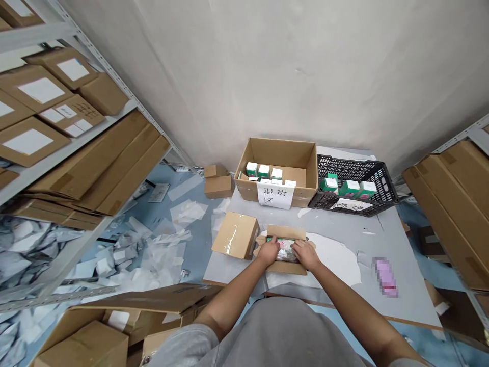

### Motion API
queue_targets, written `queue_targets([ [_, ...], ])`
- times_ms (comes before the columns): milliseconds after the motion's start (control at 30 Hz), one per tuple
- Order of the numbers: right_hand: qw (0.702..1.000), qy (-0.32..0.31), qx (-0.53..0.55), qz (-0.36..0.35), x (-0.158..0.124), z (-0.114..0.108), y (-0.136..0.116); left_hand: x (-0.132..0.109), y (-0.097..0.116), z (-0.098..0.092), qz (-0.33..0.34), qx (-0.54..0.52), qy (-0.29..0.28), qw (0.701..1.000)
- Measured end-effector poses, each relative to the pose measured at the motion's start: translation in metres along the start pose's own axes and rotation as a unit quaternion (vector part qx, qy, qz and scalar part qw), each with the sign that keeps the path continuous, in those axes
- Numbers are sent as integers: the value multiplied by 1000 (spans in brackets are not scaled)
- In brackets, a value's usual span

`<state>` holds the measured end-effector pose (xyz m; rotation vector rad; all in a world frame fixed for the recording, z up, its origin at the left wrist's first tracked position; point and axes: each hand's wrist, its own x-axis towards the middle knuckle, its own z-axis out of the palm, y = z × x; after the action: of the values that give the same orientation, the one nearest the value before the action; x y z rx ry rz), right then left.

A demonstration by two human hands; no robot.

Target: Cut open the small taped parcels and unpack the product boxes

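Observation:
An open cardboard carton [287, 268] with its flaps folded out lies on the table right in front of me. Inside it sits a small green-and-white box [284, 243], with clear plastic wrap [286, 255] on its near side. My left hand [269, 251] reaches in from the left, fingers curled on the small box's left end. From the other side my right hand [305, 254] has its fingers bent onto the right end. Both sets of fingertips are partly hidden within the carton.
A closed carton [236, 234] stands to the left. Behind are a large labelled carton [248, 190] and a black crate [324, 202], each with small green-and-white boxes. White paper [340, 260] and a pixelated pink item [385, 278] lie right. Loaded shelves [126, 109] flank the table.

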<state>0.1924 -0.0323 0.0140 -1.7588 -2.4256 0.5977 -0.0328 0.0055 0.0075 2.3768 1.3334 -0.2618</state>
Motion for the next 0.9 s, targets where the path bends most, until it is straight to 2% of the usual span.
queue_targets([
  [67,999,-31,14,4,1,5,-3,0,-1,0,-28,1,7,1000],
  [267,992,-71,17,101,14,18,-9,-1,3,-10,-60,1,17,998],
  [500,981,-72,112,139,30,10,-5,-3,2,-18,-56,-47,-1,997],
  [600,986,-79,61,137,36,11,-8,-1,-1,-18,-65,-77,-9,995],
  [767,991,-45,-39,116,38,26,-18,2,-2,-11,-68,-77,-23,994],
  [900,991,-66,-76,87,40,33,-18,4,-3,-2,-40,-95,34,994],
])
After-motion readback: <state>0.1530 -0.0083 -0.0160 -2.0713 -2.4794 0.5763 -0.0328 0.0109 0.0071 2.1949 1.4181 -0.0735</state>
